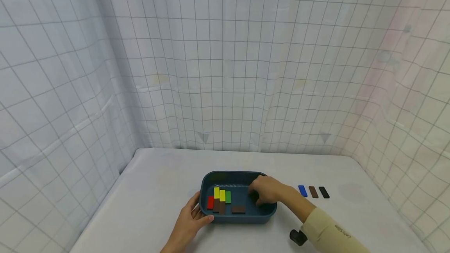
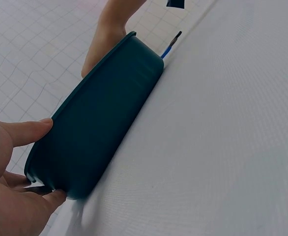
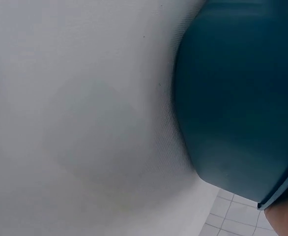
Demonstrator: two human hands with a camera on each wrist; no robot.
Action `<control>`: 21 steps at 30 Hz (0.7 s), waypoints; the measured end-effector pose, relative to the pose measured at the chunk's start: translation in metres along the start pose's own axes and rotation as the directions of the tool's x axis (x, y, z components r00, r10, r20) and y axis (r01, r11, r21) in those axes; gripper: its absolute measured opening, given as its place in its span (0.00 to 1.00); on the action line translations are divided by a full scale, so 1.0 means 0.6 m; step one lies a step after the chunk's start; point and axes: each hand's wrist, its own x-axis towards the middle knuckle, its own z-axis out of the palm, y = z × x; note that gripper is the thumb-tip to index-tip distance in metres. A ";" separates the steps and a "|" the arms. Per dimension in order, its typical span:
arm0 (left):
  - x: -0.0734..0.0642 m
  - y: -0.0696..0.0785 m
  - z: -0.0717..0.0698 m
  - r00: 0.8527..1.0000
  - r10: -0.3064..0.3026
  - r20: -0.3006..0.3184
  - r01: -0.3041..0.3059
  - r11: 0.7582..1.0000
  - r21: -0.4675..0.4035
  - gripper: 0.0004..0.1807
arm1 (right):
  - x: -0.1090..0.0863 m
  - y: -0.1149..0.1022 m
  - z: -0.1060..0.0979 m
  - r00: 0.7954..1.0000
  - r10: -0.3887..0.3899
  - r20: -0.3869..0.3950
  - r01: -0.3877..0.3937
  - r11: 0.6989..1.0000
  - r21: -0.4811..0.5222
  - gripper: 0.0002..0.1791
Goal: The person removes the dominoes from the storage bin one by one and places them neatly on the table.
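Note:
A dark teal plastic tub (image 1: 242,218) stands on the white table. My left hand (image 1: 190,220) grips its near left corner, thumb at the front rim and fingers along the left end, as the left wrist view also shows. My right hand (image 1: 267,189) reaches over the rim into the tub's right end, fingers bent downward. Whether they hold a piece there I cannot tell. On the tub's floor lie a red block (image 1: 210,202), yellow blocks (image 1: 216,193), a green block (image 1: 228,197) and several brown blocks (image 1: 238,209). In the right wrist view the tub's outer wall (image 3: 237,98) hides the fingertips.
Right of the tub, a blue block (image 1: 302,191), a brown block (image 1: 313,192) and a black block (image 1: 324,192) lie in a row on the table. A small black device (image 1: 298,237) sits by my right sleeve. White gridded curtains (image 1: 218,69) surround the table.

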 end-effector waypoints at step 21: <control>0.001 0.002 0.003 1.000 -0.007 -0.016 0.008 1.000 0.014 0.55 | -0.007 0.027 -0.009 0.985 -0.073 -0.157 0.110 0.964 0.243 0.21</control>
